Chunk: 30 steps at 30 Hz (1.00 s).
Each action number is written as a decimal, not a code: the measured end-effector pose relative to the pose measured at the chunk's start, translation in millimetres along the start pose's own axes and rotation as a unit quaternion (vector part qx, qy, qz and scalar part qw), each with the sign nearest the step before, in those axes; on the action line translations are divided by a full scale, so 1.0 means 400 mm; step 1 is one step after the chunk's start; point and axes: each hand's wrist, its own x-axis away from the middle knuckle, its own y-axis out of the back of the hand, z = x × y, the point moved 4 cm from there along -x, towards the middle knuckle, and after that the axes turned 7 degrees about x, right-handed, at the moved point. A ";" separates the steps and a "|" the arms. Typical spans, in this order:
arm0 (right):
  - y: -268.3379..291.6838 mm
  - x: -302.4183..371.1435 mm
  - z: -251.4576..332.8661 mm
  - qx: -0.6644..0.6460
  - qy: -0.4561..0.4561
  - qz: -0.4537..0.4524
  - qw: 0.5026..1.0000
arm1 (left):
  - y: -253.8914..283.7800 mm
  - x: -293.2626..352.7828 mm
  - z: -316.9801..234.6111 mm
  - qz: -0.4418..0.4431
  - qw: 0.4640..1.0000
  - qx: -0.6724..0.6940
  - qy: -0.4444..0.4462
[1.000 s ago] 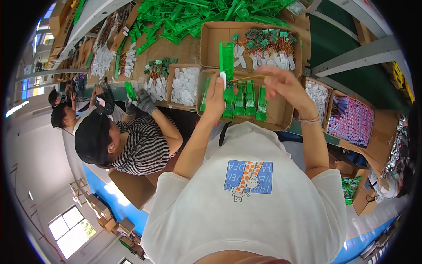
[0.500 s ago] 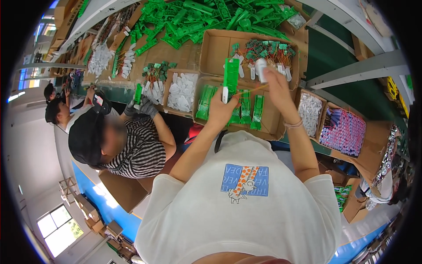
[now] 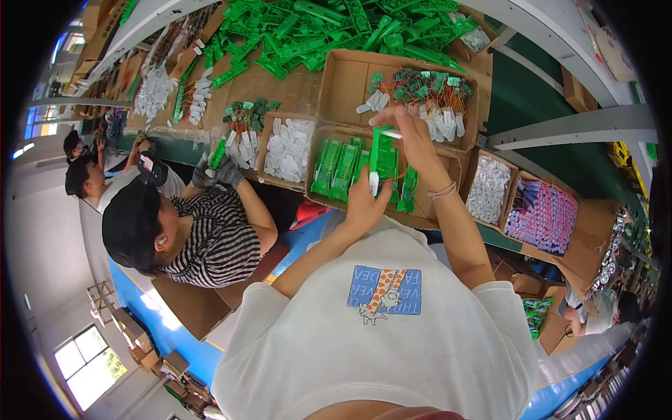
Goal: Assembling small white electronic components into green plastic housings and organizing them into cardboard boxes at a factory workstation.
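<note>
My left hand (image 3: 365,204) is closed around the lower end of a long green plastic housing (image 3: 382,155), with a small white plastic piece (image 3: 374,182) by the thumb. At the housing's upper end is another white plastic piece (image 3: 390,133), which my right hand (image 3: 418,143) grips, fingers bent over it. The fingers partly hide where that piece meets the housing. Below both hands, several green housings (image 3: 336,168) lie side by side in a shallow cardboard box (image 3: 437,178).
Behind is a cardboard box (image 3: 343,77) of green circuit boards (image 3: 427,84) with wires and white pieces. Loose green housings (image 3: 294,31) are heaped farther back. Bins of white pieces (image 3: 287,148) and purple-pink cylinders (image 3: 542,217) flank me. A co-worker (image 3: 210,231) sits at left; a metal frame (image 3: 567,126) stands at right.
My right hand has come left and down with the white piece to the housing's upper end. My left hand has lowered the housing and shifted slightly right.
</note>
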 end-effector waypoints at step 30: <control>0.123 0.242 -0.168 -0.059 -0.207 -0.021 0.976 | -0.135 0.014 0.141 0.250 0.968 -0.002 -0.033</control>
